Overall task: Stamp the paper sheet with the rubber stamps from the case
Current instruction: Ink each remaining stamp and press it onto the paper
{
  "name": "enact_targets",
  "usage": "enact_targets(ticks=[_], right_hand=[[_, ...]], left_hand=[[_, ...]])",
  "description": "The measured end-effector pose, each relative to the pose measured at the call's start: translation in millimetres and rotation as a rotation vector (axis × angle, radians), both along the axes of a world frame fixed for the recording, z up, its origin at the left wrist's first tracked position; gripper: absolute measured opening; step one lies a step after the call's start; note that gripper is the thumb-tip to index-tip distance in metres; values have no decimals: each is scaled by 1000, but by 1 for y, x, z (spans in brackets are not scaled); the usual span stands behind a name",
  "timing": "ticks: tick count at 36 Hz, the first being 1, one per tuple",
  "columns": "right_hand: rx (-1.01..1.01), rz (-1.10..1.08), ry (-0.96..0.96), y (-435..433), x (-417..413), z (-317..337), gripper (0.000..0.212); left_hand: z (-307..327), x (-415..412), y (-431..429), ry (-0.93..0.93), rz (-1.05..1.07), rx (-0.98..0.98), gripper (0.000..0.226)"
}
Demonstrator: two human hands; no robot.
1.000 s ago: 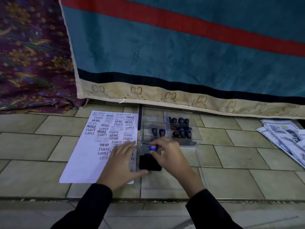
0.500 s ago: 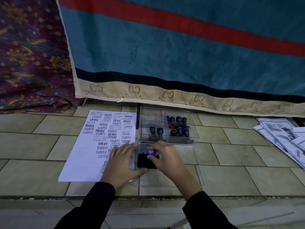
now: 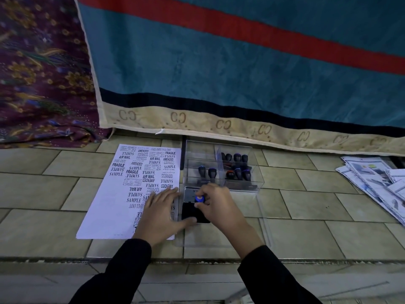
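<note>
A white paper sheet (image 3: 111, 207) lies on the tiled floor, its upper and right parts covered with black stamped words. My left hand (image 3: 161, 212) rests flat on the sheet's lower right corner, its thumb touching the black ink pad (image 3: 190, 212). My right hand (image 3: 215, 205) is shut on a blue-topped rubber stamp (image 3: 199, 199), held upright on the ink pad. Behind it stands the clear plastic case (image 3: 256, 183) with several dark-handled stamps (image 3: 237, 171) upright in its compartments.
A teal, red and beige mattress edge (image 3: 219, 123) runs along the far side, with purple patterned cloth (image 3: 43, 84) at the left. A pile of printed papers (image 3: 377, 181) lies at the right. The case's clear lid (image 3: 263, 227) lies on the floor under my right wrist.
My hands keep nearly the same pose; the right hand stays on the blue-topped stamp over the ink pad. The view has shifted slightly.
</note>
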State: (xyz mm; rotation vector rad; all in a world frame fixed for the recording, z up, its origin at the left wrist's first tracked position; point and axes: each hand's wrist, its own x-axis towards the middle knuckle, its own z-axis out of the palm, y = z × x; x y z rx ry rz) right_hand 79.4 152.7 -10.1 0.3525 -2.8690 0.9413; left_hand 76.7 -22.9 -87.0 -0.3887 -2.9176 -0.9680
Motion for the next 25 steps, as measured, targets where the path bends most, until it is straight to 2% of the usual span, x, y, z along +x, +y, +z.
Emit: enact_targets(ticks=[2, 4, 5, 9, 12, 16, 20, 23, 25], right_hand=[[-11, 9, -1, 1, 4, -3, 18], [-33, 6, -7, 3, 8, -7, 20], [-43, 0, -8, 3, 10, -8, 20], [-53, -4, -6, 2, 10, -9, 21], [-38, 12, -22, 1, 7, -5, 22], [-97, 33, 26, -14, 1, 6, 23], [-163, 148, 68, -52, -6, 16, 24], [-158, 235, 49, -81, -12, 18, 24], [-142, 269, 28, -98, -16, 16, 22]], left_hand=[[11, 1, -2, -136, 57, 212, 88], [26, 2, -7, -318, 107, 519, 72], [33, 2, -11, -351, 113, 650, 61], [50, 1, -43, -124, 244, 842, 30], [43, -2, -84, 7, 379, 687, 25], [24, -5, -133, 128, 485, 242, 28], [4, -3, -146, 57, 530, -79, 45], [-4, -3, -144, 53, 560, -168, 32], [-3, -3, -142, 59, 569, -167, 32]])
